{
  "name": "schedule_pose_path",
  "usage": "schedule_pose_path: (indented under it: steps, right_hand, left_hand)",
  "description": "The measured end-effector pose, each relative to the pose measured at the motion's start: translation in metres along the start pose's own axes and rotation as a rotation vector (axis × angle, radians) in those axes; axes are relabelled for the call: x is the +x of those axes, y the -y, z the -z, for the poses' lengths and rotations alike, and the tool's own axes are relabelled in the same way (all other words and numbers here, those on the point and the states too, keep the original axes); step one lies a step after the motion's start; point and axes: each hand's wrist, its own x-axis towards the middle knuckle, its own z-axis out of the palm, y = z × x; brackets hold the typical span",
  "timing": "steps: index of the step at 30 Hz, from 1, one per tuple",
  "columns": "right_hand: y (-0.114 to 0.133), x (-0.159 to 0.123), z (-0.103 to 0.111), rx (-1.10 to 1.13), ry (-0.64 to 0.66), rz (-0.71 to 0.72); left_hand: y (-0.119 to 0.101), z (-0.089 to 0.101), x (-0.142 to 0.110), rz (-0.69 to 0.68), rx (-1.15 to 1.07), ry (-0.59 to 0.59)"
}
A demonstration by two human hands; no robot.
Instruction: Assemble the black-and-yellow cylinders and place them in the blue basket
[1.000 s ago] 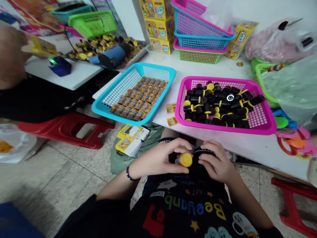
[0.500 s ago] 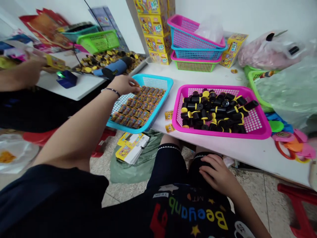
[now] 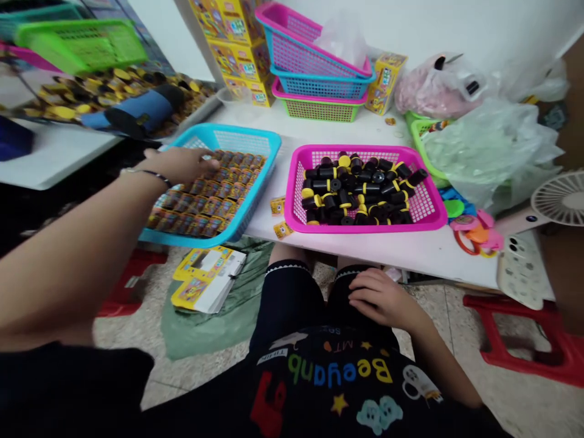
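My left hand [image 3: 177, 165], with a dark bracelet at the wrist, reaches over the blue plastic basket [image 3: 228, 132] and its fingers rest on the rows of colourful wrapped tubes [image 3: 201, 207] packed inside. Nothing shows held in it. My right hand [image 3: 381, 298] lies on my dark shorts [image 3: 365, 298], holding nothing. On the table, a pink basket [image 3: 365, 149] holds a loose pile of black cylinders with yellow caps [image 3: 351, 188]. Two small yellow cards [image 3: 277, 207] lie between the baskets.
Stacked pink, blue and green baskets [image 3: 319, 91] and yellow cartons [image 3: 232, 48] stand at the back. Plastic bags [image 3: 483, 152] and a small fan [image 3: 561, 198] sit right. Yellow cards [image 3: 207, 280] lie on green cloth below the table edge. A red stool [image 3: 515, 334] stands on the floor.
The yellow-capped piece held over my lap a second ago no longer shows. My left hand has moved out over the blue basket, my right hand has dropped to my shorts, and the view has swung right.
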Motion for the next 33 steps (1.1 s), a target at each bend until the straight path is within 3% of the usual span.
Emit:
schedule_pose_path:
  steps: [2,4,6,8,10,13,15,17,22,27,30,33]
  right_hand:
    - [-0.005,0.010,0.018,0.007,-0.106,0.058]
    - [-0.017,0.022,0.040,-0.066,-0.235,0.052]
    - [-0.035,0.038,0.063,-0.183,-0.354,-0.066]
    - [-0.057,0.059,0.082,-0.271,-0.386,-0.251]
    - [-0.075,0.085,0.094,-0.299,-0.179,-0.441]
    - [-0.089,0.121,0.095,-0.401,0.313,-0.612]
    - [-0.092,0.137,0.090,-0.468,0.559,-0.643]
    - [-0.095,0.145,0.084,-0.494,0.672,-0.664]
    - [-0.106,0.148,0.083,-0.509,0.715,-0.714]
    - [-0.107,0.139,0.094,-0.457,0.627,-0.699]
    - [-0.103,0.122,0.100,-0.408,0.453,-0.663]
    - [-0.096,0.100,0.101,-0.261,0.101,-0.516]
  left_hand:
    - [-0.044,-0.005,-0.025,0.050,0.136,-0.113]
    - [-0.090,-0.016,-0.062,-0.007,0.249,-0.104]
    - [-0.125,-0.036,-0.102,-0.186,0.195,0.019]
    - [-0.139,-0.064,-0.134,-0.349,0.125,0.151]
    - [-0.137,-0.095,-0.152,-0.382,0.183,0.203]
    - [-0.122,-0.134,-0.153,-0.278,0.352,0.157]
    - [-0.116,-0.148,-0.147,-0.221,0.440,0.180]
    - [-0.116,-0.153,-0.143,-0.186,0.506,0.234]
    - [-0.124,-0.138,-0.144,-0.194,0.496,0.332]
    - [-0.120,-0.125,-0.143,-0.186,0.454,0.346]
    - [-0.111,-0.124,-0.143,-0.202,0.377,0.268]
    - [-0.100,-0.127,-0.145,-0.229,0.279,0.181]
